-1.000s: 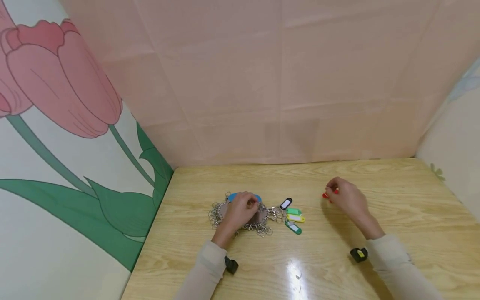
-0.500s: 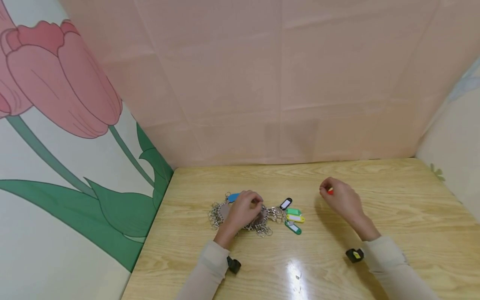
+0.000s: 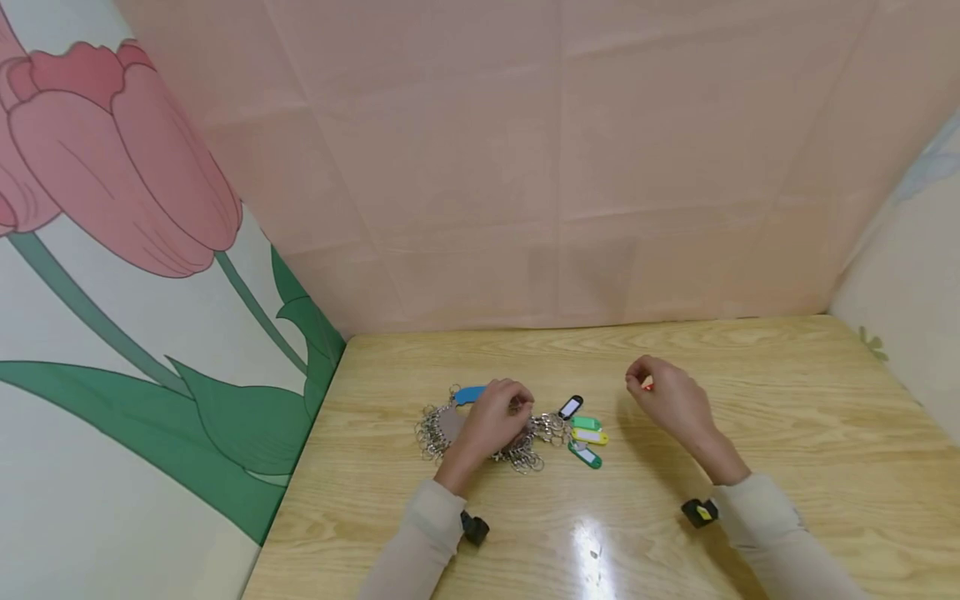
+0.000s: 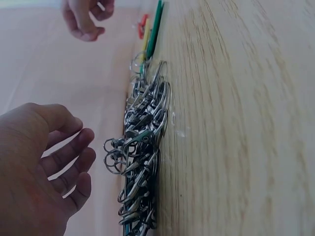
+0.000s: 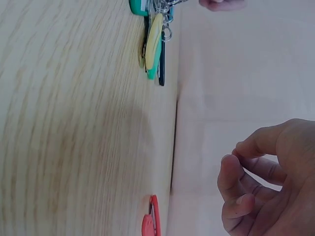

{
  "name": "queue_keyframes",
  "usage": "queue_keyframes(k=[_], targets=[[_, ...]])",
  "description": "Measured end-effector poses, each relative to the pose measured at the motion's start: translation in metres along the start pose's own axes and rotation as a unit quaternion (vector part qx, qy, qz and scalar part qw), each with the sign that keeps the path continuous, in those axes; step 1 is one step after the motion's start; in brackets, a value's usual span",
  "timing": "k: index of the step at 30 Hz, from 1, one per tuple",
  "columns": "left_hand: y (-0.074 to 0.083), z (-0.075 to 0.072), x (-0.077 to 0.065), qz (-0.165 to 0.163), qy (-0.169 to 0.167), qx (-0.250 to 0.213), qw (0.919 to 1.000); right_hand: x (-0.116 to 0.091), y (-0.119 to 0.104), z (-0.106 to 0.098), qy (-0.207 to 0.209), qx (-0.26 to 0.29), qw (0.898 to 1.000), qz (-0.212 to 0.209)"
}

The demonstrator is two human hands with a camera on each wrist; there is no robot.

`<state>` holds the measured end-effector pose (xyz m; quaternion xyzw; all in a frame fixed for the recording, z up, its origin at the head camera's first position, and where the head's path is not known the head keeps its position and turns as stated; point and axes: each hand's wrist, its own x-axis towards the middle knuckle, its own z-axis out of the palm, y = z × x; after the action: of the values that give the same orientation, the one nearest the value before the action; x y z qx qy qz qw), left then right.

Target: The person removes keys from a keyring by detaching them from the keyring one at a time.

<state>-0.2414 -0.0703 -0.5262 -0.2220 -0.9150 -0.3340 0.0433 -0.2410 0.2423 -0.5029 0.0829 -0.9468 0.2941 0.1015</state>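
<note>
My left hand (image 3: pixel 491 421) hovers with loosely curled fingers over a pile of metal key rings (image 4: pixel 142 177) on the table, and nothing shows in its grasp. A blue tag (image 3: pixel 468 395) and a grey-brown flat piece (image 3: pixel 450 422) lie partly hidden beneath it. My right hand (image 3: pixel 671 404) is raised to the right, thumb and index fingertips close together, nothing visible between them. Red key tags (image 5: pixel 151 223) lie on the table below it, mostly hidden by the hand in the head view. Black (image 3: pixel 572 407), light green, yellow (image 3: pixel 590 437) and dark green key tags (image 3: pixel 585 455) fan out from the pile.
The wood-grain table (image 3: pixel 825 467) reaches back to a pink cloth backdrop (image 3: pixel 465 183). A wall with a tulip picture (image 3: pixel 112 158) stands at the left, a pale wall (image 3: pixel 907 292) at the right. Light glares off the table's front middle.
My right hand has shifted left, covering more of the red tags in the head view. My left hand has drifted slightly right over the pile, baring more of the grey-brown piece.
</note>
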Motion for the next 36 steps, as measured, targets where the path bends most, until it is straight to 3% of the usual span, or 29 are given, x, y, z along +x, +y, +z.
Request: queue_keyframes(k=[24, 36], targets=[[0.005, 0.015, 0.012, 0.027, -0.001, 0.041, 0.9988, 0.002, -0.02, 0.019, -0.001, 0.015, 0.999, -0.036], [0.01, 0.02, 0.018, 0.026, -0.019, 0.059, 0.9977, 0.005, -0.037, 0.037, -0.053, 0.025, 0.998, -0.01]])
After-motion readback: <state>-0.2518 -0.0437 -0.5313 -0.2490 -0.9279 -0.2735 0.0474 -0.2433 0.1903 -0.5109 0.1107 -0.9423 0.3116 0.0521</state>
